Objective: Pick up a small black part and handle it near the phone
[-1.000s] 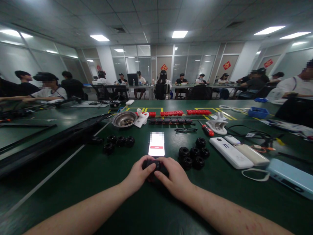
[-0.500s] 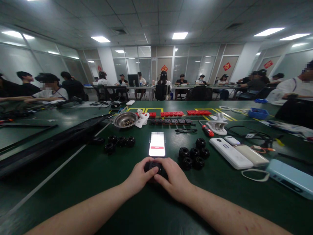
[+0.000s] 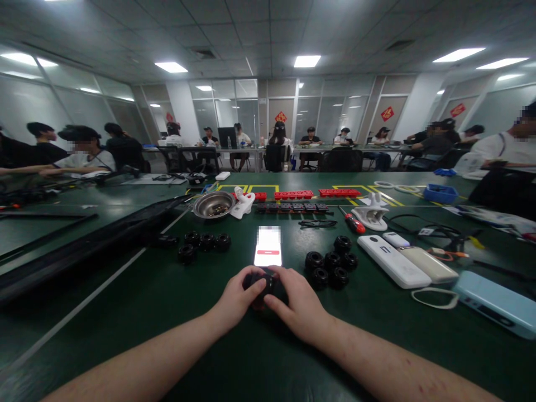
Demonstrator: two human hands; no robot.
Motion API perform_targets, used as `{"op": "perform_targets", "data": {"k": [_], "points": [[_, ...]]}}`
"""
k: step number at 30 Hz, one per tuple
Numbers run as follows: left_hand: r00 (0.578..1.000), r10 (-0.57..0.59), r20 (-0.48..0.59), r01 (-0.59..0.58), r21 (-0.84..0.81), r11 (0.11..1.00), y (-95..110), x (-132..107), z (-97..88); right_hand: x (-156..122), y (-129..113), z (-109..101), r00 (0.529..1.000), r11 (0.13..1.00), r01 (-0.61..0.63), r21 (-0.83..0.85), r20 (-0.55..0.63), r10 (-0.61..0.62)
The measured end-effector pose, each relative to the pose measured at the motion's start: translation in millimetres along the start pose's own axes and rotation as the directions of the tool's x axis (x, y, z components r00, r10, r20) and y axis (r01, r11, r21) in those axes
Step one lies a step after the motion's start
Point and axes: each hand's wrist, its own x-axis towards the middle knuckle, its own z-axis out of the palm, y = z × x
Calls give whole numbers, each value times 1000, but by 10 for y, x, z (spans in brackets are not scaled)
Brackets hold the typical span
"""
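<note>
Both hands meet over the green table at the front middle. My left hand is closed around the left side of a black rounded part, its thumb lying across the top. My right hand grips the same part from the right, fingers curled over its far side. The fingers cover much of it, so its exact kind is hard to make out; a bit of red shows below it. Just beyond the fingertips lies a phone with a lit screen. Black wheels with knobby tyres stand in groups to the left and right.
A metal bowl holds small pieces. Farther back are red trays, a black strip of parts and glasses. A screwdriver, power banks and a blue case lie right. Co-workers sit around.
The black part has turned slightly between my hands, and my left thumb has shifted a little left and up on it. My hands stay closed on it in nearly the same place.
</note>
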Motion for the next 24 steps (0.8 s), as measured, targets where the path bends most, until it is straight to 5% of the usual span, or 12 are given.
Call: {"op": "perform_targets", "data": {"k": [5, 12, 24], "points": [[999, -32, 20, 33, -41, 999, -32, 28, 3, 24, 44, 4, 999, 999, -32, 1, 37, 32], [998, -53, -44, 52, -28, 998, -27, 55, 19, 20, 14, 2, 994, 992, 106, 72, -5, -106], [1000, -14, 13, 14, -46, 999, -51, 31, 4, 16, 40, 27, 999, 998, -36, 47, 36, 35]]}}
